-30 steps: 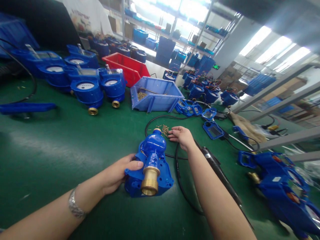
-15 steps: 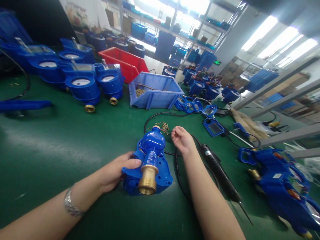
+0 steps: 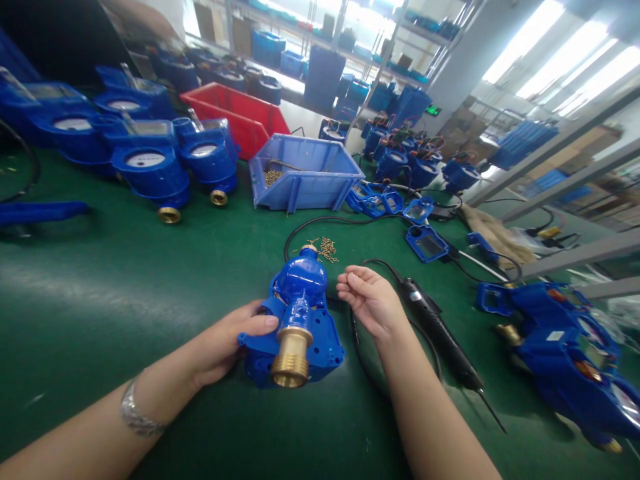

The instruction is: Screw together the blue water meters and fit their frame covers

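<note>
One glossy blue meter with brass ends point(image 3: 301, 283): near side of the light-blue plastic bin point(image 3: 320, 190)
Left hand point(image 3: 233, 341): fingers wrapped on the meter's side
Right hand point(image 3: 373, 301): fingertips pinched narrow, can't tell if anything's in there
Loose brass screws point(image 3: 328, 249): between bin and right hand

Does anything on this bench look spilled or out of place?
One thing: small brass-coloured screws lie loose on the green bench, near the blue meter in the left hand, while similar pieces sit in the blue bin. Possibly deliberate.

Left fingers point(image 3: 251, 309) part-hidden (behind meter point(image 3: 303, 281)), far arm point(image 3: 143, 21) blurred
</note>
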{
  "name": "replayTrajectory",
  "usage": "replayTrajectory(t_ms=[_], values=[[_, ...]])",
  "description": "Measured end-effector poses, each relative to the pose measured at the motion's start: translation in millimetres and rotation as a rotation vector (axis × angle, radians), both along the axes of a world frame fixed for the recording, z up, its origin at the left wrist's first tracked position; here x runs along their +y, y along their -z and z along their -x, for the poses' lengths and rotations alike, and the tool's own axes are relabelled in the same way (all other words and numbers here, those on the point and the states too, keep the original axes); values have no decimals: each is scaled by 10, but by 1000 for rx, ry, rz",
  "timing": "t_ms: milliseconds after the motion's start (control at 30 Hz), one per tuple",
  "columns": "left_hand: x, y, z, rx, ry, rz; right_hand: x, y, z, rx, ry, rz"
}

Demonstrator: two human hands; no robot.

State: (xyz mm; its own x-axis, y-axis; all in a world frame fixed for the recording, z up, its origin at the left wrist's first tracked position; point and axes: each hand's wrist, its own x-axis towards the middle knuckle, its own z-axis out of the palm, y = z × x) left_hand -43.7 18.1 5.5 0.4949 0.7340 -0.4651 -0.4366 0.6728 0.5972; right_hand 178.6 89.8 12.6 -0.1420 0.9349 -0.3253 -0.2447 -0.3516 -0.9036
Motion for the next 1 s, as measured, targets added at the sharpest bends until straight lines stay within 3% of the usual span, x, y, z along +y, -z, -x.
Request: replayTrajectory(t_ms=[200,400,600,667,833,1000], values=[[-9,11,0,20,22,-24,-301,-106,75,-390,-153,-125],[-20,37,15,48,33,-41,-375,-238,161,-824,-249,-365],[-16,26,11,44,38,-64,-446,-349,215,-1003,-380,-462],[-14,18,9,45,36,-59,-449,-356,181,-909,-366,-409],[-14,-3,11,21,42,-60,-378,-196,-23,-362,-98,-80],[-14,9,12,15,29,-54,-399,-51,-160,-94,-25,89]])
